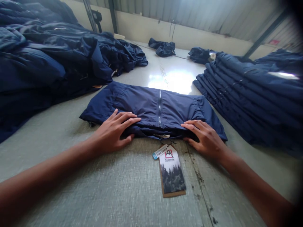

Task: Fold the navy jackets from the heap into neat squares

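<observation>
A navy blue jacket point(139, 102), folded into a flat wide bundle, lies on the table with its zipper point(159, 108) running down the middle. My left hand point(118, 127) rests on the bundle's near edge, fingers stretched over the fabric and thumb apart on the near side. On the right part of the same edge lies my right hand point(204, 137), its fingers also extended on top, thumb below the edge. Between the hands, a hang tag point(172, 171) printed with trees and a smaller white and blue tag point(161, 152) hang from a dark cord onto the tabletop.
A large heap of navy garments point(47, 60) covers the left side. To the right stands a stack of folded navy jackets point(251, 91). Farther back lie two small dark bundles point(163, 47). A seam crosses the grey tabletop point(113, 189).
</observation>
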`<state>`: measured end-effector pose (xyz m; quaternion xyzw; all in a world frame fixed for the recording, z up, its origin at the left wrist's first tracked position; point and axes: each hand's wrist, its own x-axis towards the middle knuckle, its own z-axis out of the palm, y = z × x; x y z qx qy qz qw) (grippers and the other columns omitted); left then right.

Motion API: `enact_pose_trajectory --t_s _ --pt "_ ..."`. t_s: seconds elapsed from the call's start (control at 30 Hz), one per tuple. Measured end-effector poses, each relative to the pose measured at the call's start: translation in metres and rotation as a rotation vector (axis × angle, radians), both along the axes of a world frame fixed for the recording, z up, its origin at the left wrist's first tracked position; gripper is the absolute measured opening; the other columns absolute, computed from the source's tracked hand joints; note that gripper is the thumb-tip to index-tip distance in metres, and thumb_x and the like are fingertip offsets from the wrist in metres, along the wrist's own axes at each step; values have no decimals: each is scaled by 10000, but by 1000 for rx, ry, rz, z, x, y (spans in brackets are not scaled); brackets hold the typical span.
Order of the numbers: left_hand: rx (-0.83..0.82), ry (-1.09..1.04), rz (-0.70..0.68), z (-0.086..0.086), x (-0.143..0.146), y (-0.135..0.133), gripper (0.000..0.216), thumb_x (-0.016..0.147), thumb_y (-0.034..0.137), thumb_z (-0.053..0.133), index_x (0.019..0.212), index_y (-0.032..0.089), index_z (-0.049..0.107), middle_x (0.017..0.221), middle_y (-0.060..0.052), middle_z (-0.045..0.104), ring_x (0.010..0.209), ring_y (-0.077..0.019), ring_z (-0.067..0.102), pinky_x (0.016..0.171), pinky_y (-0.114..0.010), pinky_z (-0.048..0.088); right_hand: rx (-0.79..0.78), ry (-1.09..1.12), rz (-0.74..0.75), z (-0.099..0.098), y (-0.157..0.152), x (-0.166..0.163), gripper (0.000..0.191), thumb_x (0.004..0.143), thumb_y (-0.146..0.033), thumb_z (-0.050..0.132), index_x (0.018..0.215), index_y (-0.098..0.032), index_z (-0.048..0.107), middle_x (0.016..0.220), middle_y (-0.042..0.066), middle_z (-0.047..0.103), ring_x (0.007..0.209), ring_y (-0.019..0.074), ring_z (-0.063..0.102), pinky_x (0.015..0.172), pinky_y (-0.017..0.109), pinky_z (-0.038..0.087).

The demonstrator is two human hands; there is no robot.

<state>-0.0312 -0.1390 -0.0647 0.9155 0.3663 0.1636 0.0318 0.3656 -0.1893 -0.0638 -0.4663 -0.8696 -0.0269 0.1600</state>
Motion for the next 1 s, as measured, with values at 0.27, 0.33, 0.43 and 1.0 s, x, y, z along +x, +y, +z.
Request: enact_pose_trajectory --t_s 0.27,0.33,0.43,1.0 --pt "21 -20 59 -5 0 0 666 887 202 577 1540 272 464 1489 -103 586 1392 -332 540 1269 -698 195 23 -11 14 -1 1 1 462 971 -230 637 1425 -265 561 1312 107 667 1188 313 637 1044 525 535" --pt "25 -24 63 -5 0 0 579 915 188 544 1485 281 518 1476 -89 600 1374 -322 555 1265 -701 196 39 -28 6 -1 0 0 445 979 -227 630 1418 -251 561 1308 106 674 1185 309 642 1042 511 534" --pt "18 -31 68 -4 2 0 485 943 192 513 1417 277 565 1443 -84 622 1335 -313 582 1252 -693 240 65 -55 -8 0 -1 -4 467 966 -188 622 1426 -233 554 1300 107 682 1162 306 652 1025 489 535" --pt "67 216 96 8 9 3 525 922 164 492 1447 178 508 1411 -140 623 1283 -302 631 1055 -427 535 326 -414 -128 8 -1 -25 397 978 -134 511 1353 -129 642 1251 144 703 1135 302 641 1266 530 175"
